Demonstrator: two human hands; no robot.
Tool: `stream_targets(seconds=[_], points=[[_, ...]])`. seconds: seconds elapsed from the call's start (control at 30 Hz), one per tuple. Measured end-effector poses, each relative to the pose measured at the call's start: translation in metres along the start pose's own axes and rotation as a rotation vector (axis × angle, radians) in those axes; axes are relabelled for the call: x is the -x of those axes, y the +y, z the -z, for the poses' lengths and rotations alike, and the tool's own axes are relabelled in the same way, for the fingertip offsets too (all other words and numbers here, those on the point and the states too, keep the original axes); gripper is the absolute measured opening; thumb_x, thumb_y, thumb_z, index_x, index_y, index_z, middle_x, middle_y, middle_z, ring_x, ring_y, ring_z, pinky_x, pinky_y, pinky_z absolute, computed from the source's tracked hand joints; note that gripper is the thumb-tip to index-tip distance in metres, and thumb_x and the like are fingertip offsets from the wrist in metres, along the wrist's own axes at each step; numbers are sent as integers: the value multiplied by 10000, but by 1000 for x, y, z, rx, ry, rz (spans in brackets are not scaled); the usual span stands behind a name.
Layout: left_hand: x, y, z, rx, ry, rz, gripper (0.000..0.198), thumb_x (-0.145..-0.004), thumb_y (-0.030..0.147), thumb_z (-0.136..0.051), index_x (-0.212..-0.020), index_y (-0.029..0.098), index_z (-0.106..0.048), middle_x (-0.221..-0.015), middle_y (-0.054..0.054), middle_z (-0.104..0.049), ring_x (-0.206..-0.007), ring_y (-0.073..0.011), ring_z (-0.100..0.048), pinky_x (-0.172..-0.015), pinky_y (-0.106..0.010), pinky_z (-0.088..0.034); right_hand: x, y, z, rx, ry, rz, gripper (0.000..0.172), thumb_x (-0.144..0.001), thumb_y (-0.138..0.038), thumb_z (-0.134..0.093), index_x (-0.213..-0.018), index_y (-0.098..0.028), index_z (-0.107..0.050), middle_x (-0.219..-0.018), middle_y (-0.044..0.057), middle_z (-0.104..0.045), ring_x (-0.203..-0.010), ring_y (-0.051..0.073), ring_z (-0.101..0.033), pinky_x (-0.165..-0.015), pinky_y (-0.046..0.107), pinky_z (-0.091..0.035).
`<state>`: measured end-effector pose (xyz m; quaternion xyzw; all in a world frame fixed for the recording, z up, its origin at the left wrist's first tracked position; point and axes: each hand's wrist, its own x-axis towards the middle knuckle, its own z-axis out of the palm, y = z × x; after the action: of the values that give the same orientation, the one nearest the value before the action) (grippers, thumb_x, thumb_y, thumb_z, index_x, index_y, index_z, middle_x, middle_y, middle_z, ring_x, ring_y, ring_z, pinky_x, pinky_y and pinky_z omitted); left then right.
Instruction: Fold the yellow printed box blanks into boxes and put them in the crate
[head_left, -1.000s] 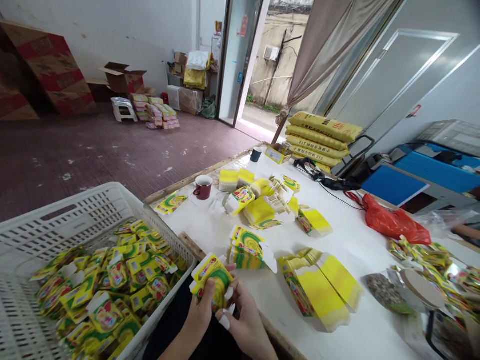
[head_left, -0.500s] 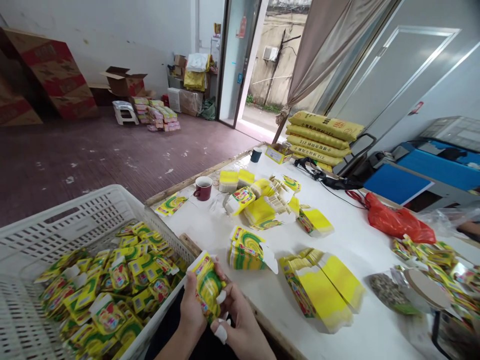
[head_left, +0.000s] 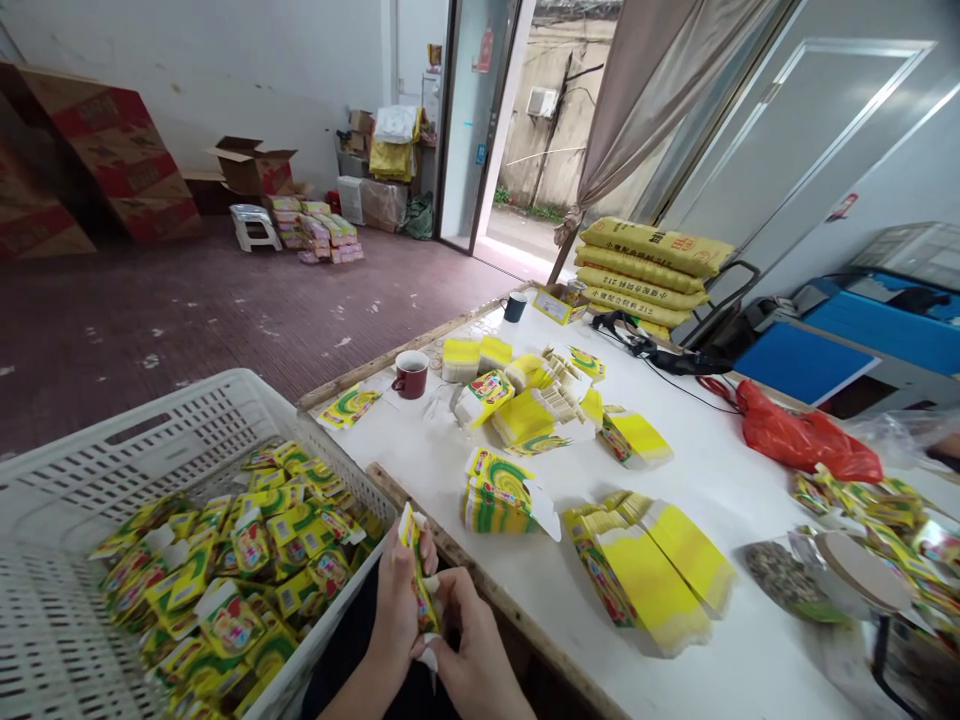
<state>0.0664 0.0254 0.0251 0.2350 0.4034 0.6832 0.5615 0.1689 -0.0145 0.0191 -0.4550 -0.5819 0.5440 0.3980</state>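
Note:
A small yellow-and-green printed carton (head_left: 415, 565) is held upright between my hands, its narrow side turned toward me. My left hand (head_left: 394, 600) wraps round it from the left. At its lower right end, my right hand (head_left: 472, 640) pinches near a white flap; white coverings show on some fingertips. Left of my hands, a white plastic basket (head_left: 300, 435) holds many filled cartons (head_left: 232, 620). Beyond my hands on the white table (head_left: 510, 590) stands a stack of flat cartons (head_left: 501, 492), with more flattened yellow cartons (head_left: 652, 570) to its right.
A maroon mug (head_left: 411, 376) and a dark mug (head_left: 514, 307) stand along the table's far left edge. At the right are a red plastic bag (head_left: 806, 435), a container of seeds (head_left: 784, 578) and loose packets (head_left: 892, 510). Stacked yellow sacks (head_left: 649, 270) stand behind the table.
The carton in my hands has turned from showing its broad printed face to showing its narrow edge. My right fingers have closed in toward its lower end. The view has shifted slightly.

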Motion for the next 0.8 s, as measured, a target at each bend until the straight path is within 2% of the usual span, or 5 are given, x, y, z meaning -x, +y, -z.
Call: stream_targets(seconds=[0.27,0.43,0.6,0.7,0.8], points=[[0,-8,8,-177,-83,-5,551,-725,644,-773,-1015,177,-730,-866,-57,-733,-770,-210,-672,-752,-318,-571,-11,8,45,102,264,121,130,-895,-310,-586,-842,-198,-626,-718,7,-639,-653,162,-575,-609,249,-467],[-15,11,32,-337,-323,63,542,-798,623,-715,-1089,168,-759,-967,-117,-781,-930,-295,-719,-885,-404,-567,-5,-1,68,261,213,199,122,-888,-194,-554,-826,-204,-659,-730,6,-658,-663,161,-599,-612,238,-471],[-25,45,57,-481,-672,92,984,-683,787,-699,-1459,218,-493,-1424,-179,-595,-1290,-376,-569,-1078,-504,-454,4,-22,85,584,-65,354,295,-855,-11,-522,-895,-237,-707,-822,17,-687,-818,181,-612,-720,255,-483],[-12,46,49,-826,-833,260,1204,-486,512,-944,-1512,218,-388,-1460,-164,-556,-1303,-374,-546,-1120,-510,-411,7,-31,80,712,-165,429,267,-909,-48,-548,-902,-256,-714,-817,16,-696,-834,193,-596,-738,282,-488],[7,37,30,-927,-838,307,957,-609,282,-851,-1461,225,-421,-1355,-93,-636,-1220,-309,-598,-1079,-433,-453,10,-27,69,723,-98,462,264,-911,-80,-566,-1003,-283,-707,-958,30,-707,-954,222,-609,-881,366,-511]])
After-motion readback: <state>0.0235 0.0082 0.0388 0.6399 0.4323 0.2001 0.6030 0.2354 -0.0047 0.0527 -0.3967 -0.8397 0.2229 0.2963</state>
